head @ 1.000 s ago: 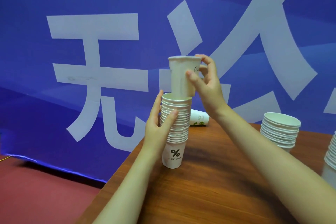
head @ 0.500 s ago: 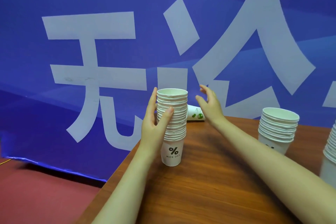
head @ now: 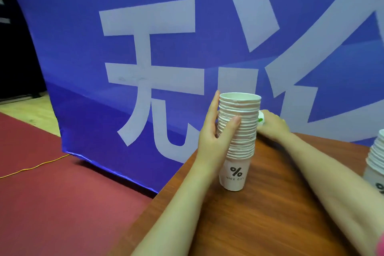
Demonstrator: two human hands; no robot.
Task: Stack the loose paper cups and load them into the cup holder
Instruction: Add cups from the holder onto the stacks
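The tall stack of nested white paper cups [head: 239,131], its bottom cup printed with a black percent sign, stands upright on the wooden worktop [head: 259,220] near its far left corner. The left hand [head: 216,133] holds the stack round its middle, thumb across the front of the rims and fingers up the far side. Just behind the stack, the right hand [head: 272,124] is laid over a loose white paper cup with green print [head: 261,118] lying on its side at the far edge; whether the fingers have closed on it I cannot tell, since most of the cup is hidden. At the right edge a second stack of white paper cups [head: 376,162] stands partly out of view. Behind the worktop hangs a blue banner with large white characters [head: 145,58]. The cups are probably very light, thin-walled and easily crushed, so the loose one is best taken gently round its body, and the tall stack steadied low to keep it from tipping. No cup holder is in view.
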